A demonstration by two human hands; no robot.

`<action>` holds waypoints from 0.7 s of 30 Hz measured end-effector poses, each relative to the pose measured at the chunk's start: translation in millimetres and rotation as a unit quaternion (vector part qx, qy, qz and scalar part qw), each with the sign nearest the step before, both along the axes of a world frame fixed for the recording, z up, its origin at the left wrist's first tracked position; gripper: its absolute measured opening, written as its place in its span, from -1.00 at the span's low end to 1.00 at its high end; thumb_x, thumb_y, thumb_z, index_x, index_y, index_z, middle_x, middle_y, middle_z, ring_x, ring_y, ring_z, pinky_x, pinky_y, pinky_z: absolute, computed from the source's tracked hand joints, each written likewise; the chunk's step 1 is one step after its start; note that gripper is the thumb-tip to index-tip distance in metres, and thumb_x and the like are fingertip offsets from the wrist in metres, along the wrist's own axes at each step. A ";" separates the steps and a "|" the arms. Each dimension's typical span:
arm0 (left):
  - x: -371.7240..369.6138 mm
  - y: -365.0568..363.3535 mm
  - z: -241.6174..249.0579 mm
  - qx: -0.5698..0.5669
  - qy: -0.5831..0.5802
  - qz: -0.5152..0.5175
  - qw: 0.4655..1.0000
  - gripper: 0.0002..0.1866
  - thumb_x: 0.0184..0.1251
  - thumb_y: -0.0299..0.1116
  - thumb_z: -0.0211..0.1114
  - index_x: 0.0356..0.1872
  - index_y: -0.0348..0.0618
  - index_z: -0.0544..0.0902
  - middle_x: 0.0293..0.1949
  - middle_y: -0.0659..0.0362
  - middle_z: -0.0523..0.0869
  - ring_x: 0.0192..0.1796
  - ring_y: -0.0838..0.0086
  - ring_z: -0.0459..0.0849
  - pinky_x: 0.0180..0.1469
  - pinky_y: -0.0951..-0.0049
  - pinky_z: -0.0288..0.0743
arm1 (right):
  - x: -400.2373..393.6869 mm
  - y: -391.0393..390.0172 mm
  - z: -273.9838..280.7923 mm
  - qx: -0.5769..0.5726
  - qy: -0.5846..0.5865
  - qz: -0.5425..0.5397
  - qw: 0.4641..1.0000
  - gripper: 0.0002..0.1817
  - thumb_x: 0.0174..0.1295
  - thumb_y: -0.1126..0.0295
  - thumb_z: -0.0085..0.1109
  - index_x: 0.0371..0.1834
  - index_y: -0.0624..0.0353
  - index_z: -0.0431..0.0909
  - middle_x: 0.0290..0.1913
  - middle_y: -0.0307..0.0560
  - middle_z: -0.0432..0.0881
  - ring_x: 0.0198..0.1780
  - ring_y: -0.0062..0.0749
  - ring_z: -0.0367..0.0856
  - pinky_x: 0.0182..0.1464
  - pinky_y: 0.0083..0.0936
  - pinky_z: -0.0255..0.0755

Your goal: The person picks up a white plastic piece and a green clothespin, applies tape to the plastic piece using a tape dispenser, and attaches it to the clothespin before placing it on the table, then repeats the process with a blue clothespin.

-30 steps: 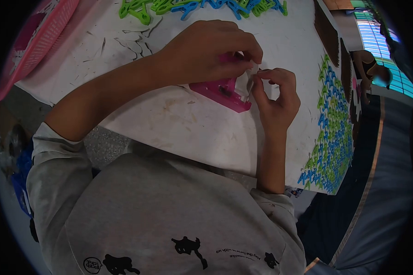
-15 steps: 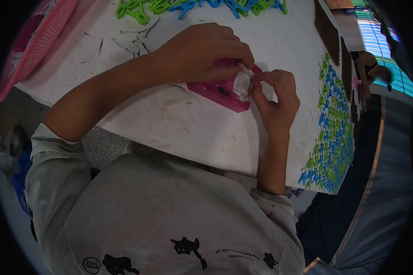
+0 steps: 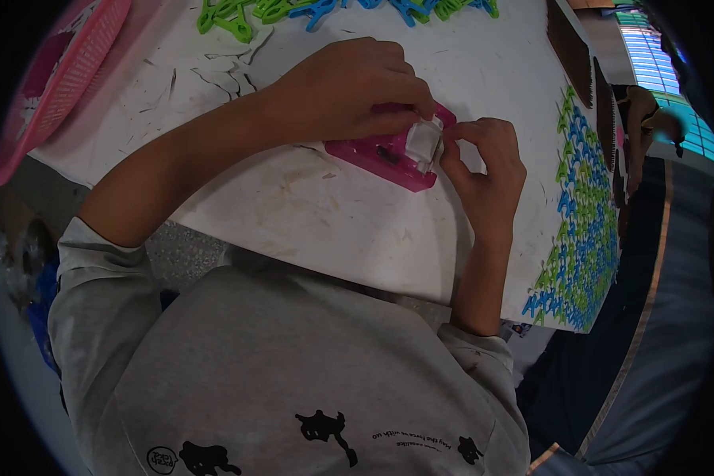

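Note:
A pink tape dispenser [image 3: 401, 170] lies on the white table in front of me, with a clear, shiny piece of tape [image 3: 422, 144] over its right end. My left hand [image 3: 365, 87] reaches across it from the far side, fingers curled down and fingertips at the upper edge of the tape; the hand hides part of the dispenser. On the near right, my right hand [image 3: 488, 170] pinches thumb and index finger together at the tape's right edge, the fingers forming a ring. How much tape lies between those fingertips is too small to see.
Green and blue plastic clips [image 3: 317, 12] lie along the far edge. Many more clips [image 3: 583, 214] cover the table's right side. A pink basket [image 3: 71, 83] stands at far left. Brown boards [image 3: 570, 51] are at upper right, near another person [image 3: 639, 115].
The whitish strip between my hands was raised and crumpled; now it looks flatter and clearer over the dispenser. My right hand has shifted slightly right. The left hand has barely moved.

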State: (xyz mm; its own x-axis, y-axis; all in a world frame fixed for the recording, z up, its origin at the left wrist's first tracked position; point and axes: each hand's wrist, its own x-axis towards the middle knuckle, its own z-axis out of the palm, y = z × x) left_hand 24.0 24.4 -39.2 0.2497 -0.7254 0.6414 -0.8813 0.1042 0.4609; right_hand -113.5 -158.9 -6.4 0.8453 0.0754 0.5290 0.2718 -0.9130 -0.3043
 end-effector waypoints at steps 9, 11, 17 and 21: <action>-0.1 -2.4 2.6 -0.004 -0.016 -0.007 1.000 -0.84 0.08 -0.45 0.46 -0.28 -0.07 0.73 -0.34 0.29 0.73 -0.26 0.43 0.60 -0.21 0.41 0.53 | -1.6 -4.5 1.5 -0.002 0.012 0.008 1.000 -0.71 -0.21 0.69 0.36 -0.37 0.16 0.61 -0.36 -0.19 0.65 -0.25 -0.27 0.54 -0.18 -0.44 0.44; -1.1 -2.7 2.6 -0.014 0.021 -0.015 1.000 -0.82 0.06 -0.44 0.47 -0.27 -0.07 0.73 -0.34 0.29 0.72 -0.26 0.42 0.59 -0.20 0.41 0.52 | -2.0 -5.8 2.5 0.003 0.012 0.003 1.000 -0.72 -0.20 0.69 0.36 -0.37 0.16 0.62 -0.36 -0.20 0.65 -0.24 -0.28 0.54 -0.18 -0.43 0.45; -1.3 -2.9 10.1 0.014 0.012 -0.025 1.000 -0.75 0.01 -0.40 0.48 -0.22 -0.06 0.73 -0.28 0.21 0.66 -0.21 0.34 0.57 -0.14 0.38 0.46 | -6.3 -9.3 3.5 0.015 0.026 -0.017 0.999 -0.76 -0.14 0.63 0.36 -0.36 0.15 0.63 -0.36 -0.21 0.62 -0.22 -0.29 0.55 -0.21 -0.42 0.50; -2.4 -3.5 12.2 0.035 0.009 -0.031 0.999 -0.72 0.00 -0.40 0.47 -0.19 -0.04 0.73 -0.26 0.20 0.62 -0.18 0.33 0.55 -0.11 0.38 0.43 | -9.9 -13.5 5.0 0.012 0.033 -0.012 0.999 -0.77 -0.13 0.58 0.37 -0.34 0.13 0.64 -0.36 -0.24 0.62 -0.19 -0.31 0.55 -0.19 -0.43 0.51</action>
State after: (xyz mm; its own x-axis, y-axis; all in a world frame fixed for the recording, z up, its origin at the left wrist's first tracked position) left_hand 21.6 20.9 -27.0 0.2135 -0.7826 0.5848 -0.8655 0.1260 0.4847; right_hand -123.4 -172.4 -1.4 0.8796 0.0427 0.4739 0.2291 -0.9109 -0.3432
